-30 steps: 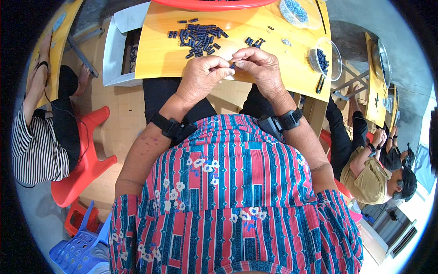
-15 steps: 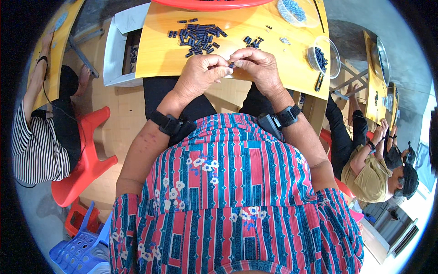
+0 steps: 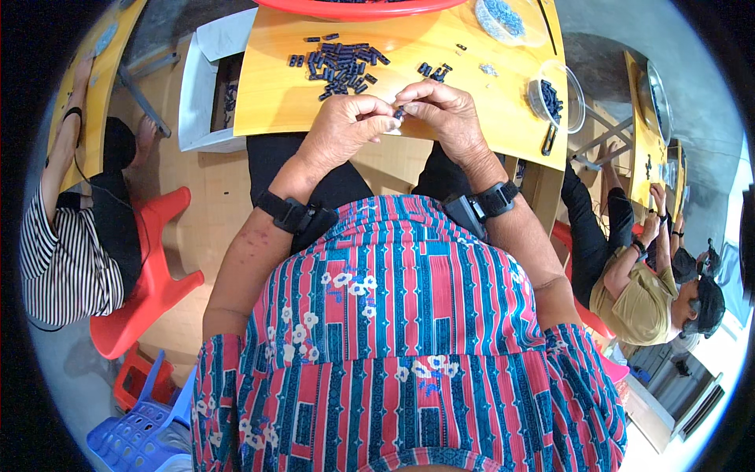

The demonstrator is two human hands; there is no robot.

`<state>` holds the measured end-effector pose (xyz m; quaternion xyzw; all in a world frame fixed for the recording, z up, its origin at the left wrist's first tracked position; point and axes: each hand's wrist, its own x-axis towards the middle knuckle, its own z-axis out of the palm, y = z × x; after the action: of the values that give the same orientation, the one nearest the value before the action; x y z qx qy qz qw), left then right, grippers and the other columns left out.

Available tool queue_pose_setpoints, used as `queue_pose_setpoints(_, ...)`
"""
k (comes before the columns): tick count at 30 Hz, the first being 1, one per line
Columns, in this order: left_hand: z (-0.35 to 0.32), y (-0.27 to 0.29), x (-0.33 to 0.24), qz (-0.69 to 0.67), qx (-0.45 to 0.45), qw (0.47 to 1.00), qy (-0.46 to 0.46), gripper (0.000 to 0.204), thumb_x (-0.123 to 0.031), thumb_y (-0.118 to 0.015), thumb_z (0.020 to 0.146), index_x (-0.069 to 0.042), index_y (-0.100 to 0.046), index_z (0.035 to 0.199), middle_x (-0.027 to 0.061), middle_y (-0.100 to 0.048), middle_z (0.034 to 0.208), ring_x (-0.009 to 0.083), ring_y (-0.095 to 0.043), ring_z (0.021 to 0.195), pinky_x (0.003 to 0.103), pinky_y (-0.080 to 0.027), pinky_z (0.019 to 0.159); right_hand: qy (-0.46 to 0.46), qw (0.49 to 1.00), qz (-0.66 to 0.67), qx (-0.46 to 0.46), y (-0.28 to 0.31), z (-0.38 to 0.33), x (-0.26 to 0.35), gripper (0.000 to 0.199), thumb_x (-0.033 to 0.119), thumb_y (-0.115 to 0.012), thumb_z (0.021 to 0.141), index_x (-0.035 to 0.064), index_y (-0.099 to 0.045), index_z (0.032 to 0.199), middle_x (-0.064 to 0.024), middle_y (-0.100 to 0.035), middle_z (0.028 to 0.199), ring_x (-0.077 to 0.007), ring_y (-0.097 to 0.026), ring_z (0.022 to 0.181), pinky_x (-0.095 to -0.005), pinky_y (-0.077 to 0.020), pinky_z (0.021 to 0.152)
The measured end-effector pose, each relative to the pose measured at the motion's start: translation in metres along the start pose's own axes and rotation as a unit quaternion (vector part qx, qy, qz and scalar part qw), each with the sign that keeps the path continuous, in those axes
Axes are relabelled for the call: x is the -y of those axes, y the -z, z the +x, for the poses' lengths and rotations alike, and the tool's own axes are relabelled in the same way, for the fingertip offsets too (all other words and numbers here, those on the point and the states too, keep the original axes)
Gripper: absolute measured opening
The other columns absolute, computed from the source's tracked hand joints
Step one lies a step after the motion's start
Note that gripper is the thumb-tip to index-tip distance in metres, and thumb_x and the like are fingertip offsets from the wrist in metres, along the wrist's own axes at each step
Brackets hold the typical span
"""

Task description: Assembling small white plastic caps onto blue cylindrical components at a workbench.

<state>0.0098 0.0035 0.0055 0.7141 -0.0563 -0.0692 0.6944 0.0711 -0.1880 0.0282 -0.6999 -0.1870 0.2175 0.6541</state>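
At the front edge of the yellow table point(image 3: 267, 102), my left hand point(image 3: 351, 126) and my right hand point(image 3: 446, 114) meet fingertip to fingertip. Between them they pinch a small dark plastic piece point(image 3: 399, 114), mostly covered by the thumbs and fingers. Beyond my left hand lies a heap of dark blue-black blocks point(image 3: 342, 64). A smaller cluster of the same dark pieces point(image 3: 434, 72) is just past my right hand. To its right sits a little pile of tiny silvery parts point(image 3: 488, 70).
A clear round tub point(image 3: 548, 105) of dark pieces stands at the table's right edge, a black tool point(image 3: 548, 140) beside it. Further back are a clear tub of blue bits point(image 3: 503, 20) and a red basin point(image 3: 354, 9). A white box point(image 3: 200, 86) adjoins the left side. Co-workers sit on both sides.
My hands stay nearly in place, with the dark piece showing a little more between the fingertips. On the right, a co-worker's hands have moved apart.
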Motion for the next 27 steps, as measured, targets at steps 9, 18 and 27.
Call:
queue_pose_setpoints(9, 0.002, 0.002, 0.002, -0.014, 0.005, 1.000, 0.010, 0.018, -0.015, -0.068, 0.090, 0.001, -0.071, 0.098, 0.0022, -0.069, 0.087, 0.0071, -0.062, 0.075, 0.023, -0.053, 0.065, -0.025, 0.999, 0.043, 0.000, 0.000, -0.001, 0.003, 0.014, 0.003, -0.060, 0.093, 0.0006, -0.068, 0.104, -0.0048, -0.069, 0.093, -0.0121, -0.064, 0.086, -0.0277, -0.0537, 0.082)
queue_pose_setpoints(18, 0.001, -0.005, -0.001, 0.036, -0.024, 0.999, 0.019, 0.013, -0.013, -0.070, 0.088, -0.001, -0.068, 0.091, -0.0021, -0.063, 0.076, 0.0047, -0.057, 0.066, 0.021, -0.049, 0.061, -0.107, 0.993, 0.058, -0.006, 0.004, -0.004, 0.006, 0.015, 0.015, -0.062, 0.095, 0.0029, -0.068, 0.100, -0.0016, -0.066, 0.079, -0.0088, -0.061, 0.067, -0.0254, -0.0532, 0.065)
queue_pose_setpoints(27, 0.002, -0.013, 0.000, 0.129, -0.080, 0.987, -0.061, 0.010, -0.012, -0.076, 0.077, -0.004, -0.071, 0.083, 0.0062, -0.064, 0.071, 0.0154, -0.061, 0.064, 0.029, -0.048, 0.061, -0.136, 0.990, 0.042, 0.021, 0.002, -0.006, 0.008, 0.011, 0.012, -0.066, 0.092, 0.0026, -0.067, 0.097, -0.0023, -0.067, 0.082, -0.0087, -0.063, 0.068, -0.0230, -0.0533, 0.065)
